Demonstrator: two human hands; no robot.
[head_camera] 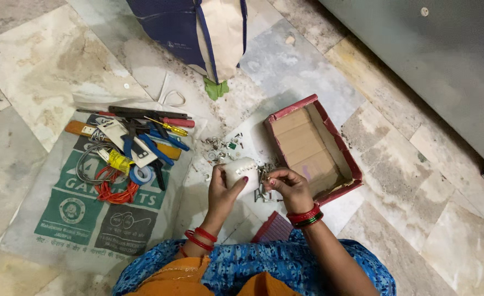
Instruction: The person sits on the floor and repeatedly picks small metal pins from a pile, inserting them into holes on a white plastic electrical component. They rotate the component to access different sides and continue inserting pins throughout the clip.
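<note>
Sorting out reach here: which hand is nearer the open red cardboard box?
Right. The right hand sits just beside the open red cardboard box, over loose screws; the left hand, holding a white plastic piece, lies farther off.

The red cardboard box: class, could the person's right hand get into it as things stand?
Probably yes. The red cardboard box lies open-topped on the floor just beside the right hand, with nothing between them. That hand is busy at a heap of screws, though, while the left hand holds a white part.
</note>
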